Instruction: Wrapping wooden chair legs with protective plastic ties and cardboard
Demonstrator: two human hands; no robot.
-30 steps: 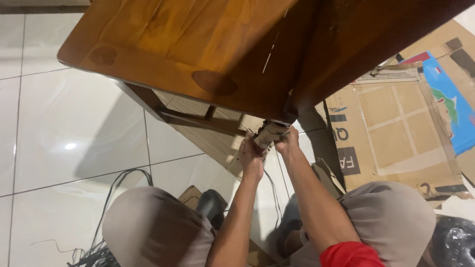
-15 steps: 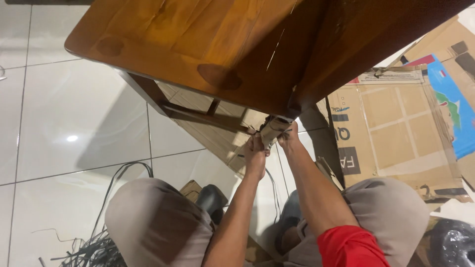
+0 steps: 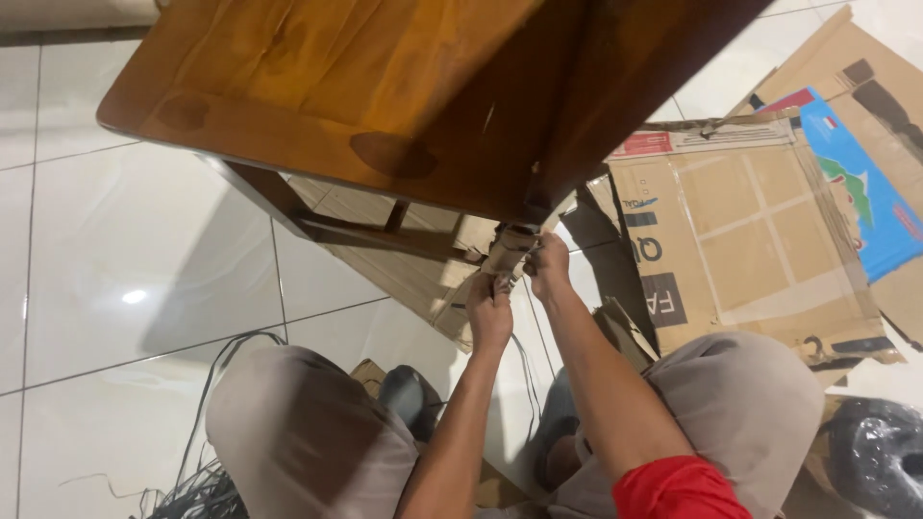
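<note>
A brown wooden table (image 3: pixel 317 86) stands over me, seen from above its top. Under its near corner a table leg wrapped in cardboard (image 3: pixel 507 250) comes down. My left hand (image 3: pixel 490 308) grips the lower part of that cardboard wrap from the left. My right hand (image 3: pixel 548 264) holds the wrap from the right, just below the table corner. Both hands touch the wrap and almost meet. A thin dark strap hangs down between my forearms (image 3: pixel 527 370). How the wrap is fastened is hidden by my fingers.
Flattened cardboard boxes (image 3: pixel 760 231) lie on the white tiled floor (image 3: pixel 125 259) to the right and under the table. A heap of dark plastic straps (image 3: pixel 197 485) lies at lower left. My knees in beige trousers (image 3: pixel 298 432) frame the view. A black plastic bag (image 3: pixel 880 461) sits at lower right.
The view has shifted a little, so the table and boxes sit further left. My hands stay on the wrapped leg, with the right hand slightly higher on it.
</note>
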